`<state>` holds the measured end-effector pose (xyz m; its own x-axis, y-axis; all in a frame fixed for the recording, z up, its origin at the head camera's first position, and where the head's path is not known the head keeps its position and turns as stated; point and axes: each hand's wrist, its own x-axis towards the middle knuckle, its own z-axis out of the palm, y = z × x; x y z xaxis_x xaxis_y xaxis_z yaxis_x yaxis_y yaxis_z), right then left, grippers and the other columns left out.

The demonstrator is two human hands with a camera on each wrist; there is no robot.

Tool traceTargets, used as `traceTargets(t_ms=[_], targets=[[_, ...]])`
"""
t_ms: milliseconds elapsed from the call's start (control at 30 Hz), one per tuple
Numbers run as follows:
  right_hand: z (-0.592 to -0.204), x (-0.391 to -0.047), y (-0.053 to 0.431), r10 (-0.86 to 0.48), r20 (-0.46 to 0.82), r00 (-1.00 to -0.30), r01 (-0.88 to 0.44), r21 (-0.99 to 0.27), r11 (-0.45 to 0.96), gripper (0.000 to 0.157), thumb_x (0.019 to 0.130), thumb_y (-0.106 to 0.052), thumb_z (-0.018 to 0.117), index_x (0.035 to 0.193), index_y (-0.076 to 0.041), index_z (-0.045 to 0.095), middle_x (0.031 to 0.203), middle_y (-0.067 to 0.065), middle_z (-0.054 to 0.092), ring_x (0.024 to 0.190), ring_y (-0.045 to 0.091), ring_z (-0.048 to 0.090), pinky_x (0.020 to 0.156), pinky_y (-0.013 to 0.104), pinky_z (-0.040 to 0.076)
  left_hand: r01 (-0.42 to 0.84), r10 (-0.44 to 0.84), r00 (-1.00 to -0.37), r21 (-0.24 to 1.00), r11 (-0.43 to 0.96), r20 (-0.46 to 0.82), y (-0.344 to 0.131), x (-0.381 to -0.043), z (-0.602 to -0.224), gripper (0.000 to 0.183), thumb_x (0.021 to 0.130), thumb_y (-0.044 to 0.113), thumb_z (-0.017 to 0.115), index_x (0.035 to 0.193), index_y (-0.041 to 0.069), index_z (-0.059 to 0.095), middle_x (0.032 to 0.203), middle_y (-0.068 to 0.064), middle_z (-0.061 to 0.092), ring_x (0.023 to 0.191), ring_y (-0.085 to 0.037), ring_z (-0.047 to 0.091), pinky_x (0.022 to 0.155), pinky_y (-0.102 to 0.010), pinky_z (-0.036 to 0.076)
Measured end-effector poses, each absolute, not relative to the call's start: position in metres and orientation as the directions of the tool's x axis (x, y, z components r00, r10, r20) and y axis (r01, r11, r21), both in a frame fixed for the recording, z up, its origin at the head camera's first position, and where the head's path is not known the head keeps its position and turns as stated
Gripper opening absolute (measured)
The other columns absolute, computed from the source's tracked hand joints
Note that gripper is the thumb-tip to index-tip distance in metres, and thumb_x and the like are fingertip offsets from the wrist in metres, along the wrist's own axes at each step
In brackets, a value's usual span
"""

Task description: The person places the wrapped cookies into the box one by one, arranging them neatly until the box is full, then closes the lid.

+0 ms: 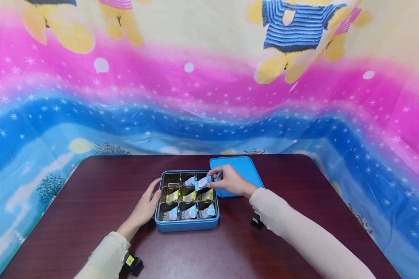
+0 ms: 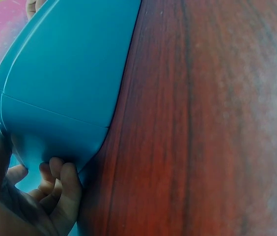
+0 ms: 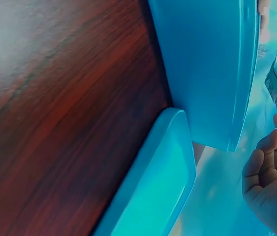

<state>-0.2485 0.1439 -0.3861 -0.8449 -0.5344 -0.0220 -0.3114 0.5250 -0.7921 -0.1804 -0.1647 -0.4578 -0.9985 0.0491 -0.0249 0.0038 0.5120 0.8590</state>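
A blue rectangular tin (image 1: pixel 187 226) holds a dark divided tray with small wrapped sweets in its compartments. Yellow-green wrapped sweets (image 1: pixel 189 196) fill the middle row, blue ones (image 1: pixel 189 212) the near row. Another blue sweet (image 1: pixel 189 181) lies in the far middle compartment, while the far left one shows its dark bottom. Over the far right compartment my right hand (image 1: pixel 232 181) pinches a blue wrapped sweet (image 3: pixel 276 81) between thumb and fingers. My left hand (image 1: pixel 144 206) rests against the tin's left side, thumb at the rim; its fingertips (image 2: pixel 69 173) touch the outer wall.
The tin's blue lid (image 1: pixel 243 167) lies on the dark red-brown table (image 1: pixel 101 193) behind and right of the tin, under my right hand. A printed cloth (image 1: pixel 209 93) hangs behind the table. Small black devices (image 1: pixel 134 264) are strapped to both wrists.
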Motion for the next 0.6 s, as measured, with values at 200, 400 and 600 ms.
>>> traceTargets(t_ms=[200, 400, 600], targets=[[-0.381, -0.249, 0.133, -0.545, -0.040, -0.838, -0.319, -0.774, 0.547, 0.025, 0.093, -0.018, 0.074, 0.115, -0.008, 0.071, 0.095, 0.015, 0.056, 0.059, 0.013, 0.036, 0.062, 0.027, 0.038, 0.008, 0.048, -0.999, 0.855, 0.518, -0.020, -0.165, -0.180, -0.458, 0.048, 0.111, 0.022, 0.035, 0.158, 0.018, 0.028, 0.122, -0.026, 0.068, 0.100, -0.026, 0.070, 0.091, -0.048, 0.054], [-0.379, -0.250, 0.123, -0.558, -0.054, -0.828, -0.328, -0.760, 0.561, 0.028, 0.092, -0.018, 0.075, 0.117, -0.007, 0.071, 0.096, 0.016, 0.055, 0.060, 0.013, 0.036, 0.064, 0.028, 0.039, 0.005, 0.043, -0.999, 0.855, 0.519, -0.020, -0.164, -0.180, -0.458, 0.048, 0.111, 0.023, 0.035, 0.158, 0.020, 0.029, 0.118, -0.024, 0.069, 0.097, -0.025, 0.070, 0.091, -0.048, 0.054], [-0.380, -0.252, 0.112, -0.554, -0.063, -0.830, -0.338, -0.733, 0.590, 0.030, 0.091, -0.019, 0.075, 0.118, -0.007, 0.071, 0.103, 0.020, 0.058, 0.065, 0.014, 0.039, 0.066, 0.029, 0.039, 0.006, 0.042, -0.999, 0.853, 0.522, -0.019, -0.165, -0.181, -0.459, 0.048, 0.111, 0.023, 0.036, 0.158, 0.020, 0.029, 0.115, -0.023, 0.070, 0.097, -0.024, 0.070, 0.090, -0.045, 0.053]])
